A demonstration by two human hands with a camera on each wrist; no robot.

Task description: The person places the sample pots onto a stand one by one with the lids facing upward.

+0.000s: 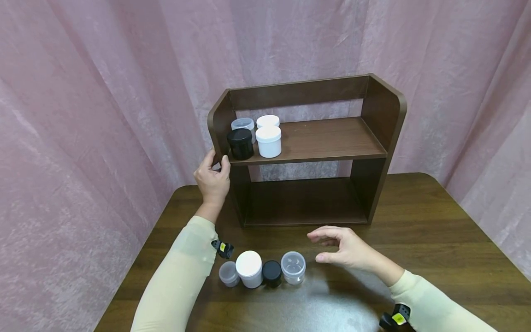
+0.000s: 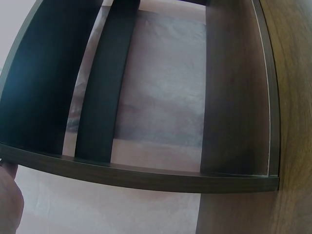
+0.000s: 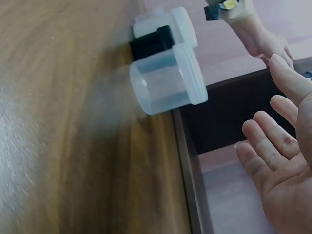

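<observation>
Head view: the left hand (image 1: 213, 177) grips the left side panel of the wooden shelf (image 1: 327, 140), while the right hand (image 1: 346, 249) hovers with fingers spread, holding nothing, just right of the clear jar (image 1: 293, 266) near the table's front edge. A careless reach could topple the row of jars.

The scene is seen by the head view from above and in front, faced forward and down, so that the whole shelf unit (image 1: 307, 147) and the table (image 1: 415, 258) are taken in. The shelf unit (image 2: 146, 175) is viewed by the left wrist camera from very near, at its left end. The table (image 3: 58, 122) is skimmed low by the right wrist camera, close to the clear jar (image 3: 165, 80), which is shared with the head view (image 1: 293, 267).
</observation>
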